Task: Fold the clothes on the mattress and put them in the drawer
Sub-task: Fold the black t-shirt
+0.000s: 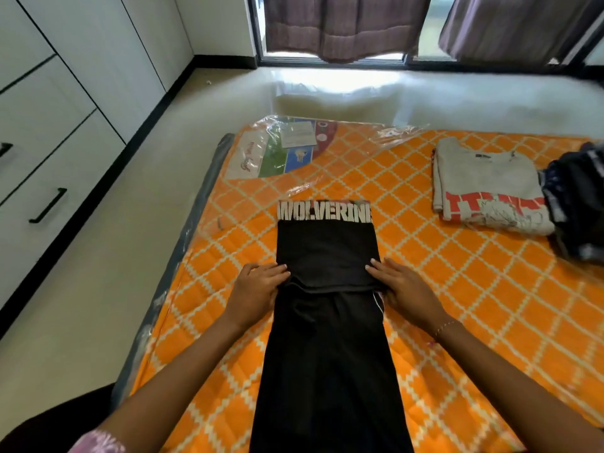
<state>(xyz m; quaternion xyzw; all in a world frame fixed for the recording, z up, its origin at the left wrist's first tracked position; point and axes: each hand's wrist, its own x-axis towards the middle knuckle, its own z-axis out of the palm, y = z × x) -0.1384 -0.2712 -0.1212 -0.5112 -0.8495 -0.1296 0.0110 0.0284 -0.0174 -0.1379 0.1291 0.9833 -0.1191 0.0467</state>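
A black T-shirt (327, 253) with white "WOLVERINE" lettering lies folded into a long strip down the middle of the orange quilted mattress (441, 289). Its far end is folded back over itself. My left hand (258, 289) rests flat against the strip's left edge at the fold. At the right edge of the same fold my right hand (402, 289) lies with straight fingers. A folded grey T-shirt (487, 184) with a red print sits at the mattress's far right. White drawers (42, 178) with black handles stand at the left.
A heap of dark clothes (578, 197) lies at the right edge beside the grey shirt. The mattress is still in clear plastic with a printed label (277, 152) at its far left corner. Pale floor runs between mattress and drawers. Curtains (343, 24) hang over the window behind.
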